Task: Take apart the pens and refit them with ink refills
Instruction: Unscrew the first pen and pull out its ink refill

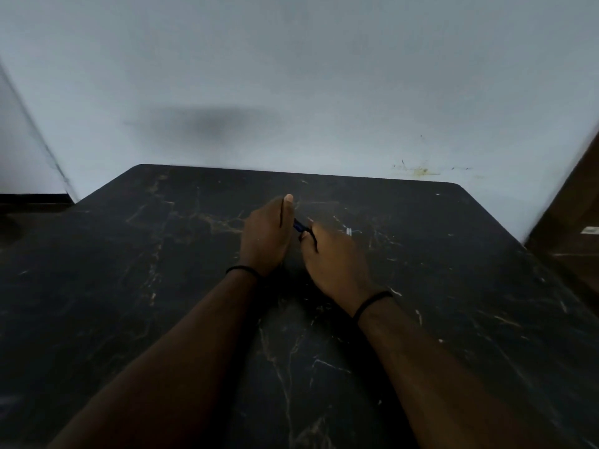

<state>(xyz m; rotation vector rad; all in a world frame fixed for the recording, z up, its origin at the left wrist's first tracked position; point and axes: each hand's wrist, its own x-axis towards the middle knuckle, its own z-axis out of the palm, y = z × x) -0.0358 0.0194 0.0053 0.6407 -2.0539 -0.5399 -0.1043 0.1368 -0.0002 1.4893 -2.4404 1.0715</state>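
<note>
Holding: both hands meet over the middle of the dark marbled table (421, 303), with one pen (300, 226) bridging the gap between them.
Left hand: the left hand (267, 236) is curled shut around one end of the pen, thumb lying along the top and pointing toward 12 o'clock.
Right hand: the right hand (335, 257) is pinched closed on the other end, fingertips folded in on it.
Pen location: only a short dark blue stretch shows between the two hands, lifted just off the table as far as I can judge.
Long axis: the pen runs roughly from 10 o'clock to 4 o'clock, the upper end inside the left hand; which end is the tip is hidden.
Small pale item: a small white object (348, 232) lies on the table at about 3 o'clock from the right hand; too small to identify.
Progress: judging by the two-ended grip, this looks like pulling or twisting the barrel apart. No loose refills or separated parts can be seen, so the refitting appears to lie ahead.
</note>
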